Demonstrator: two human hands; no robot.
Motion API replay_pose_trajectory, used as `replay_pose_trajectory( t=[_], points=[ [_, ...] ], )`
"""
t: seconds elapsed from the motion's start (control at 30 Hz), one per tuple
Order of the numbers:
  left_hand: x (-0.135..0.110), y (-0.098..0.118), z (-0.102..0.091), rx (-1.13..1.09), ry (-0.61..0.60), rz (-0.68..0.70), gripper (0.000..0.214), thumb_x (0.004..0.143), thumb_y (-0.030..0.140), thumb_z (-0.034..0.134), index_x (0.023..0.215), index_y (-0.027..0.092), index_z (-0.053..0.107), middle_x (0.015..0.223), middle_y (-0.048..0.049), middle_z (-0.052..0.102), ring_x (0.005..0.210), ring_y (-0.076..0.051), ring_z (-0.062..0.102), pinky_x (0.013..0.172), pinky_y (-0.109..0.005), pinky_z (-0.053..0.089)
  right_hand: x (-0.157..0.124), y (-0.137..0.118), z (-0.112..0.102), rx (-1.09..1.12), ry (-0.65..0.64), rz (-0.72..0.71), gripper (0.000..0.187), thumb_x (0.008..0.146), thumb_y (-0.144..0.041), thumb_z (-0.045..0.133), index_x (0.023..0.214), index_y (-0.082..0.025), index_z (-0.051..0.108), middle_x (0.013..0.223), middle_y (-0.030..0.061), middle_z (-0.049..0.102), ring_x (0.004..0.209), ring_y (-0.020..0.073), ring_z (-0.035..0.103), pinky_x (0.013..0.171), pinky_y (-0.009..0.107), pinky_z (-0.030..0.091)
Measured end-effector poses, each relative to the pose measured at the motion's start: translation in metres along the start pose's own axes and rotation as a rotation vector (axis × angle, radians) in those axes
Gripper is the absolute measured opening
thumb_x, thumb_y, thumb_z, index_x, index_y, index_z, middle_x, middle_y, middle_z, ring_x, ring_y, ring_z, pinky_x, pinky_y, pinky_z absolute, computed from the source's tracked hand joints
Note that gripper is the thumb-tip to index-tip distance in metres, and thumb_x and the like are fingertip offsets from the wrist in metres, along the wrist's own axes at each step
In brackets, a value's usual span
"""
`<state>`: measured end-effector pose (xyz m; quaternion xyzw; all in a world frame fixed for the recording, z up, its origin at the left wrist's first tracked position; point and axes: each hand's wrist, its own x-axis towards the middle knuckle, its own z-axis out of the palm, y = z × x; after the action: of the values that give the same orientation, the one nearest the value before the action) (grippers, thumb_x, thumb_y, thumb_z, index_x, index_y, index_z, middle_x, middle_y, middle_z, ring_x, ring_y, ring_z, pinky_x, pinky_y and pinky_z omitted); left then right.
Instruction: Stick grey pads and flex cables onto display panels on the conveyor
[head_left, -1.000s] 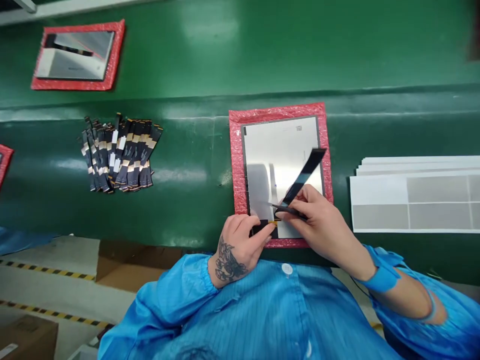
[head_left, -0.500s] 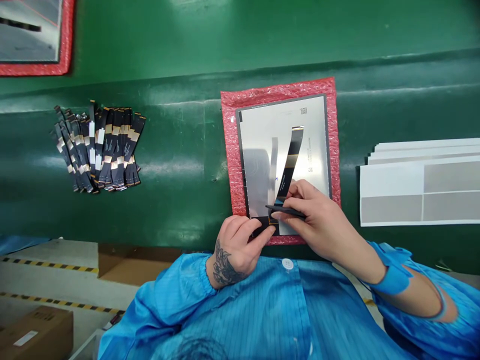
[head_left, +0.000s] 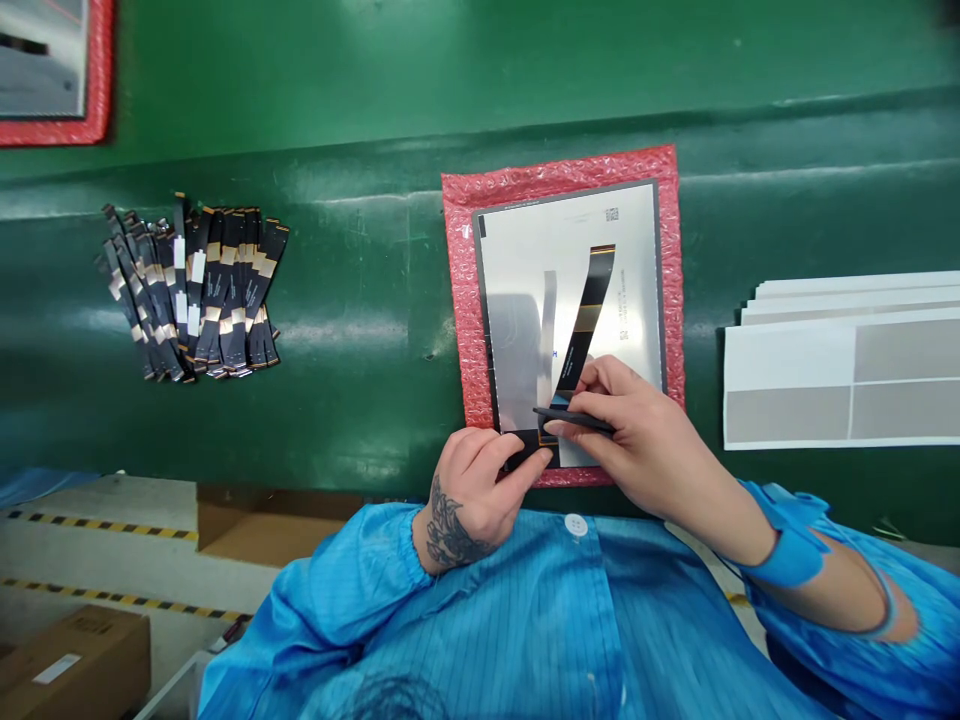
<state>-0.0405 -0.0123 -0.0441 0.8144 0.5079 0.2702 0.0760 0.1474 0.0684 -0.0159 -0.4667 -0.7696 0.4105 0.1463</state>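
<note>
Flex cable (head_left: 589,310) swung upright over panel (head_left: 525,250); right hand (head_left: 637,440) grip pinches tweezers (head_left: 574,418), left hand (head_left: 472,480) pinches its end; seating likely needs careful alignment.

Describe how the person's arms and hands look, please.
No gloves. The left hand has a dark tattoo on its back; the right hand is unmarked. Both arms wear bright blue, finely striped sleeves with elastic cuffs; the right wrist carries a blue wrist strap.
</note>
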Motion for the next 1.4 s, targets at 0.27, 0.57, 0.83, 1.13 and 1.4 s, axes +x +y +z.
replay_pose_trajectory(
  t=[0.27, 0.57, 0.83, 1.13, 1.4],
  points=[
    [0.004, 0.000, 0.000, -0.013, 0.045, 0.000, 0.022, 0.093, 0.015, 0.057, 0.093, 0.023, 0.078, 0.083, -0.0033, 0.066, 0.079, -0.015, 0.057, 0.075, -0.028, 0.048, 0.000, 0.001, 0.002, -0.032, 0.004, -0.052, 0.018, 0.088, -0.011, 0.062, 0.072, -0.017, 0.061, 0.087, 0.0041, 0.054, 0.075, 0.0172, 0.057, 0.060, 0.027, 0.044],
    [0.001, 0.000, 0.000, 0.074, 0.027, 0.062, 0.029, 0.093, 0.011, 0.053, 0.103, 0.024, 0.076, 0.086, -0.0034, 0.069, 0.081, -0.017, 0.059, 0.080, -0.031, 0.051, 0.000, -0.006, -0.003, -0.048, -0.093, 0.072, 0.022, 0.091, -0.013, 0.059, 0.070, -0.018, 0.059, 0.088, 0.0056, 0.055, 0.079, 0.0195, 0.058, 0.063, 0.029, 0.044],
    [0.007, 0.007, -0.001, 0.074, 0.019, 0.005, 0.025, 0.092, 0.019, 0.057, 0.108, 0.019, 0.077, 0.088, -0.0092, 0.067, 0.085, -0.022, 0.057, 0.078, -0.036, 0.051, 0.000, -0.007, 0.001, -0.221, 0.030, 0.094, 0.008, 0.091, -0.022, 0.061, 0.083, -0.019, 0.058, 0.103, 0.0095, 0.059, 0.082, 0.0221, 0.062, 0.060, 0.031, 0.046],
    [-0.013, -0.007, -0.042, -0.704, 0.062, -0.783, 0.048, 0.095, 0.031, 0.058, 0.143, 0.029, 0.055, 0.144, -0.0113, 0.055, 0.126, -0.025, 0.060, 0.101, -0.039, 0.054, -0.073, 0.014, -0.011, -0.541, 0.345, 0.304, 0.026, 0.097, -0.027, 0.048, 0.121, -0.021, 0.058, 0.102, 0.0135, 0.069, 0.080, 0.0296, 0.068, 0.056, 0.037, 0.046],
    [0.040, -0.012, -0.062, -1.148, -0.229, -1.200, 0.052, 0.070, 0.040, 0.085, 0.114, 0.016, 0.073, 0.108, -0.0104, 0.077, 0.099, -0.027, 0.072, 0.094, -0.042, 0.058, -0.078, 0.011, 0.007, -0.011, 0.249, 0.235, 0.031, 0.095, -0.034, 0.051, 0.123, -0.024, 0.060, 0.090, 0.0060, 0.067, 0.066, 0.0215, 0.064, 0.057, 0.033, 0.055]
  ],
)
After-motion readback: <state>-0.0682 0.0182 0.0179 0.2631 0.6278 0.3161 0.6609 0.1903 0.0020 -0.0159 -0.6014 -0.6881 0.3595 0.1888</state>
